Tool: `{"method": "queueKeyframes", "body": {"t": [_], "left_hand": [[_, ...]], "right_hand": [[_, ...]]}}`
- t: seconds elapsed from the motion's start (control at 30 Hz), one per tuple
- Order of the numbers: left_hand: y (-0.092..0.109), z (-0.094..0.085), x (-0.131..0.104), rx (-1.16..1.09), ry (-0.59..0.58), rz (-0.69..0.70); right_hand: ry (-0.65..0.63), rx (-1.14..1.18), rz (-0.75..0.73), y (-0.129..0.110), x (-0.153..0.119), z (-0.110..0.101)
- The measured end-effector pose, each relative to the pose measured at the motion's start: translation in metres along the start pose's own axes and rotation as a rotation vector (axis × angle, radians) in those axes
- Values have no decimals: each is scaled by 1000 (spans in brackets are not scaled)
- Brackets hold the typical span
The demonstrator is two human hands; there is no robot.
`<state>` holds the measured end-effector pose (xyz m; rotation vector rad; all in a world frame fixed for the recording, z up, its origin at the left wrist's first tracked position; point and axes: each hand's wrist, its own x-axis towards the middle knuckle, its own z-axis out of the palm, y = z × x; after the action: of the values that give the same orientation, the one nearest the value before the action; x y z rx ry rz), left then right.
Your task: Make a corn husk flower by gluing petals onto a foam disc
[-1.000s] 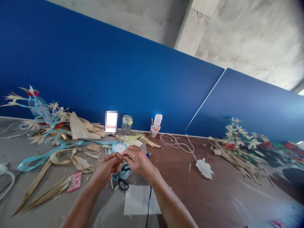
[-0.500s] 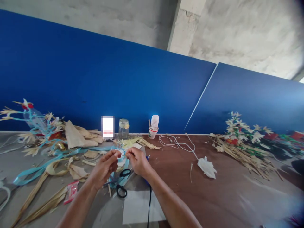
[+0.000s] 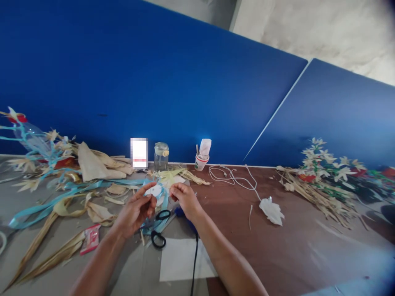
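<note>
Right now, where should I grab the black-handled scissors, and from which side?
Take the scissors by the nearer black loop, probably with your right hand from the right: that ring lies uncovered, apart from the farther one, while the blades are hard to make out near your left hand.

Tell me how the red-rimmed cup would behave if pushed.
The red-rimmed cup might tip: it narrows toward its base, and a white sheet sticks up above its rim. It looks disposable, so it is probably light and may dent.
</note>
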<state>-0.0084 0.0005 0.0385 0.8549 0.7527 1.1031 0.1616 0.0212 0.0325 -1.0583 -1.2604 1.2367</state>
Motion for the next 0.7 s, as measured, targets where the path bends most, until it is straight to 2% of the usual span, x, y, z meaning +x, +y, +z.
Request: {"method": "queueKeyframes", "body": {"t": [0.1, 0.23, 0.53, 0.7], "left_hand": [[1, -6, 2, -44, -3, 0], [1, -16, 3, -111, 18, 6], [-2, -23, 5, -139, 20, 0], [-5, -32, 9, -187, 75, -7]], "right_hand": [[-106, -350, -17, 3, -1, -6], [-148, -687, -38, 3, -6, -6], [-203, -1130, -114, 18, -19, 6], [-104, -1309, -184, 29, -26, 7]]}}
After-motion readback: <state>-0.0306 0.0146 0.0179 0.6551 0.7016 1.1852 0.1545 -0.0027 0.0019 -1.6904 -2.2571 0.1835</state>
